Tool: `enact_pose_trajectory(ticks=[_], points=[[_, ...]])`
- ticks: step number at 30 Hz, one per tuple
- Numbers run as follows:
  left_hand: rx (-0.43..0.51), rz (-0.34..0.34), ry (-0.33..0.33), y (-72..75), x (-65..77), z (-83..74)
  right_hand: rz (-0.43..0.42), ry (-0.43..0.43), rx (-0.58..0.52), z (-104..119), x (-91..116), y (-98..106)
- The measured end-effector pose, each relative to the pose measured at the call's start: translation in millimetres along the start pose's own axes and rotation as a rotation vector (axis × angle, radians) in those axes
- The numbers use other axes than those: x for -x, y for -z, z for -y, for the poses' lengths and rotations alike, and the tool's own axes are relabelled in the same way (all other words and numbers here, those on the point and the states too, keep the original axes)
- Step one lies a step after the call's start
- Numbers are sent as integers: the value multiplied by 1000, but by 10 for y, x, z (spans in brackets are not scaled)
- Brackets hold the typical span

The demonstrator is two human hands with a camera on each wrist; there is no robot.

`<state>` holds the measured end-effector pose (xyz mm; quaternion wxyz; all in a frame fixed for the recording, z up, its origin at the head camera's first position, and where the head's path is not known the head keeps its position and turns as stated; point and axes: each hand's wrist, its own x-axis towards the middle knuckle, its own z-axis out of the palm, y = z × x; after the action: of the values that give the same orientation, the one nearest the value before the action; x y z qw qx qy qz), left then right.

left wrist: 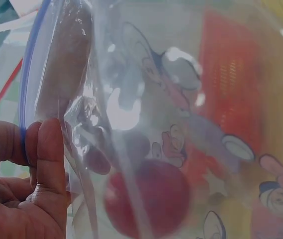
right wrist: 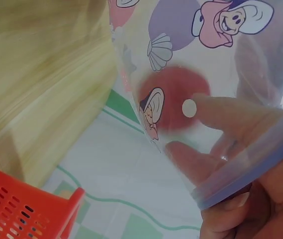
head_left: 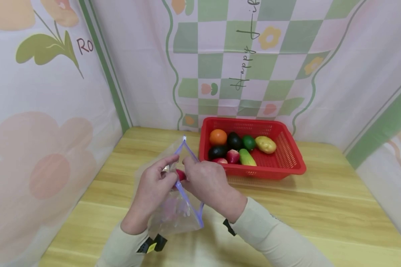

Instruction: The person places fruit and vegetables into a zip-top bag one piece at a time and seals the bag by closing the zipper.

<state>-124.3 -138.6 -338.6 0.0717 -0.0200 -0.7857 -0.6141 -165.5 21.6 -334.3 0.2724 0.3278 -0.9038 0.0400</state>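
Observation:
A clear zip bag with a purple zip edge and printed cartoon figures is held up with its mouth open. My left hand pinches the bag's rim between thumb and fingers, as the left wrist view also shows. My right hand reaches through the mouth, its fingers inside the bag. A round red fruit is inside, seen through the plastic just below the right fingertips. In the right wrist view the thumb and index finger are spread apart and the red fruit looks blurred beyond them.
A red plastic basket stands behind and to the right on the wooden table. It holds an orange, a potato, dark and green produce, and red fruit. Printed cloth hangs behind and at the sides.

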Motion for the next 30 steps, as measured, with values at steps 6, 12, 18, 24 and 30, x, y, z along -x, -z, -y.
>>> enact_pose_trajectory(ticks=[6,12,18,24,30], points=[[-40,-5,1,-7,8,-2,-39,13,8,-5,26,6],[-51,-5,9,-10,7,6,-15,14,-14,-17,28,19],[-52,6,22,-11,10,20,7,25,-59,-41,30,34],[-50,10,31,-16,19,16,-63,45,-88,-120,15,84],[-71,8,37,-26,11,30,-68,7,-135,-244,-30,180]])
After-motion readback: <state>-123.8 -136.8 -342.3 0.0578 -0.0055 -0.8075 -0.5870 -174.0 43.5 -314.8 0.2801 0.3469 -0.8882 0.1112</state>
